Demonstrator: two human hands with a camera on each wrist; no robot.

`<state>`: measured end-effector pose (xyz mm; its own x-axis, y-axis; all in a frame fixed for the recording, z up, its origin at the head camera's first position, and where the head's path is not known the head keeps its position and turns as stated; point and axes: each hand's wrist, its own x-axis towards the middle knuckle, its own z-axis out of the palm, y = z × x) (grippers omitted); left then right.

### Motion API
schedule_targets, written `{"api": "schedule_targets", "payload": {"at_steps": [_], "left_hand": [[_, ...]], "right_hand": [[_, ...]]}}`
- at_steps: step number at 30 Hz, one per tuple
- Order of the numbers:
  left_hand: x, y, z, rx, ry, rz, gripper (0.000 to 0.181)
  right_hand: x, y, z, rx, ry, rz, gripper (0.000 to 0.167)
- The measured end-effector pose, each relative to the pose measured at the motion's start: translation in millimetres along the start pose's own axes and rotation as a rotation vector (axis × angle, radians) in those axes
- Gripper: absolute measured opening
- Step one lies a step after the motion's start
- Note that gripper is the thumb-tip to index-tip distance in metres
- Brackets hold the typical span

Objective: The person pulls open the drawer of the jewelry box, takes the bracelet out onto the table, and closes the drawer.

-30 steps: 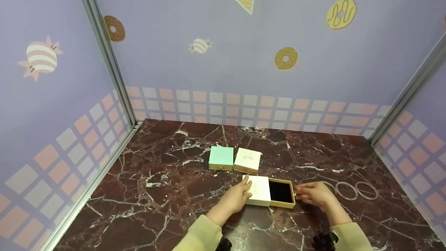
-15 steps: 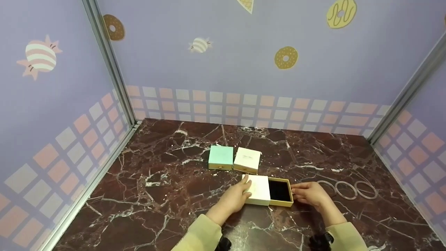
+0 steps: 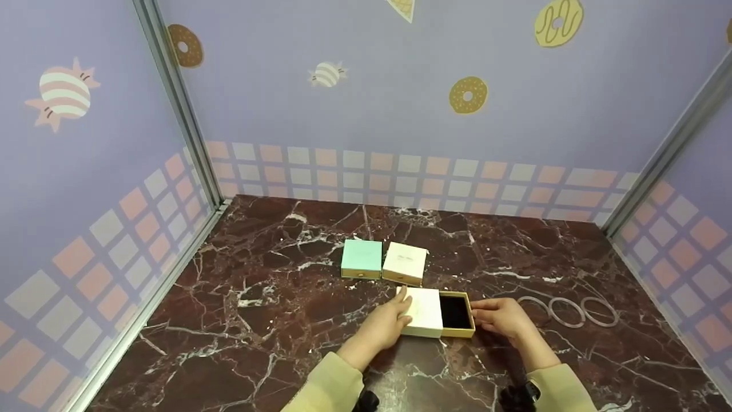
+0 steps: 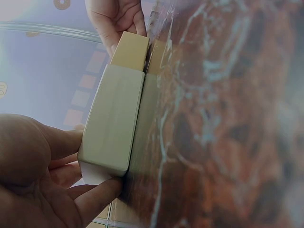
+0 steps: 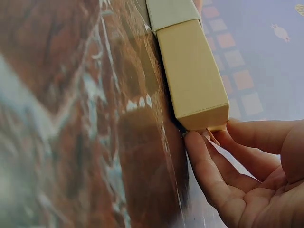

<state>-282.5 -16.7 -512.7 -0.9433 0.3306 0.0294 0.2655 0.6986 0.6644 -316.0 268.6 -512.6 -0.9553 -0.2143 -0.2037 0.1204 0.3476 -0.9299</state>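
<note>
A small white gift box with a slide-out drawer lies on the marbled table. My left hand (image 3: 380, 327) grips its white sleeve (image 3: 422, 312) at the left end, thumb and fingers around the edges. From the sleeve's right side the yellow drawer (image 3: 458, 332) sticks out partway, showing a black lining. The fingertips of my right hand (image 3: 503, 317) touch the drawer's end face. Close up in the right wrist view, fingers and thumb meet that yellow drawer end (image 5: 202, 116), and a small ribbon tab (image 5: 212, 137) hangs between them.
Behind the box, a mint-green box (image 3: 362, 256) and another white box (image 3: 405, 261) sit side by side on the table (image 3: 274, 337). Several pale rings, one of them a bangle-like ring (image 3: 583, 319), lie to the right of my right hand. Patterned walls enclose the table.
My right hand has moved left, and the drawer has slid further into the sleeve. The left hand and the other boxes have stayed in place.
</note>
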Motion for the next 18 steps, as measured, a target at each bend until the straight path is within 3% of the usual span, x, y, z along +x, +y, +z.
{"api": "schedule_targets", "payload": {"at_steps": [18], "left_hand": [[0.4, -0.6, -0.1, -0.003, 0.007, 0.009, 0.053]], "right_hand": [[6.6, 2, 13, -0.016, 0.004, -0.020, 0.039]]}}
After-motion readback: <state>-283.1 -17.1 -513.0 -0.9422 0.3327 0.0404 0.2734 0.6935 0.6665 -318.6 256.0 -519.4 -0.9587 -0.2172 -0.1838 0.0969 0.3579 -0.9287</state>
